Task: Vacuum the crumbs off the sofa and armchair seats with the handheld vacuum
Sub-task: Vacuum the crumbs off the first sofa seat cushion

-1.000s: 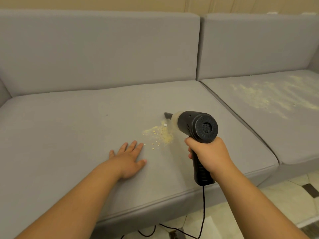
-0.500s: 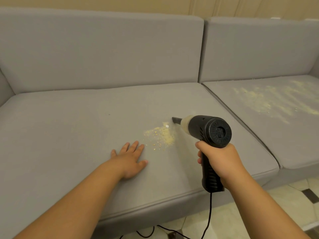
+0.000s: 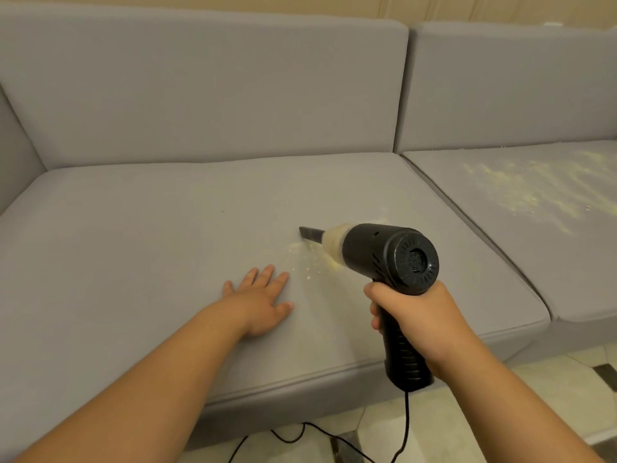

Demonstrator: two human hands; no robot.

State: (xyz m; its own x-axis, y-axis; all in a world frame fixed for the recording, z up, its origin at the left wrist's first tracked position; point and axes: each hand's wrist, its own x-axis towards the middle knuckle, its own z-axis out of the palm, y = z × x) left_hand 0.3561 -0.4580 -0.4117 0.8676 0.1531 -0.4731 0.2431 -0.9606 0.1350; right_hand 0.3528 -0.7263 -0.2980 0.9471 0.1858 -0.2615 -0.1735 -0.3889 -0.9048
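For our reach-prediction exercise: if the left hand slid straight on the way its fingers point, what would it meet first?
The flat left hand would likely first meet the scattered yellow crumbs, then the black handheld vacuum's nozzle; depth is uncertain.

A single head-worn camera looks forward and down from close above the grey sofa (image 3: 200, 228), facing its backrest cushions (image 3: 207, 91).

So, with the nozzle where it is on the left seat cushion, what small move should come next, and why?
Probably draw the handheld vacuum, gripped by the right hand, slightly back toward the person: its nozzle sits at the far edge of the crumbs, and scattered bits lie nearer the flat left hand.
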